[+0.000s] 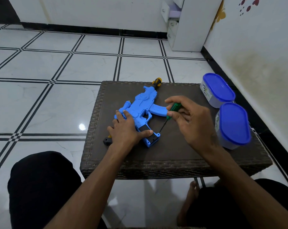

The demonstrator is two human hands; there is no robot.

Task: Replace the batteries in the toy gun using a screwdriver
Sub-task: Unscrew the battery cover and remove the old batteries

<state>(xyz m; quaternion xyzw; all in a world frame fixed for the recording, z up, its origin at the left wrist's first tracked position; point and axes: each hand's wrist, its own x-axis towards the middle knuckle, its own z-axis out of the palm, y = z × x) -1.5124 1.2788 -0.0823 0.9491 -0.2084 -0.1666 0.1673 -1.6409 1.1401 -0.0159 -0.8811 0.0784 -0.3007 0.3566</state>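
A blue toy gun (140, 106) lies flat on the small brown woven table (173, 154), muzzle pointing away, black and yellow tips at both ends. My left hand (125, 129) presses flat on its rear body, thumb beside the dark battery compartment (152, 138) in the grip. My right hand (191, 121) pinches a green-handled screwdriver (173, 108) between fingers and thumb. Its thin dark shaft slants down, and the tip meets the grip's right edge near the compartment.
Two clear tubs with blue lids stand at the table's right edge, one behind (217, 90) and one nearer (233, 124). A wall runs close on the right. White tiled floor lies to the left and beyond. My knees are below the table's near edge.
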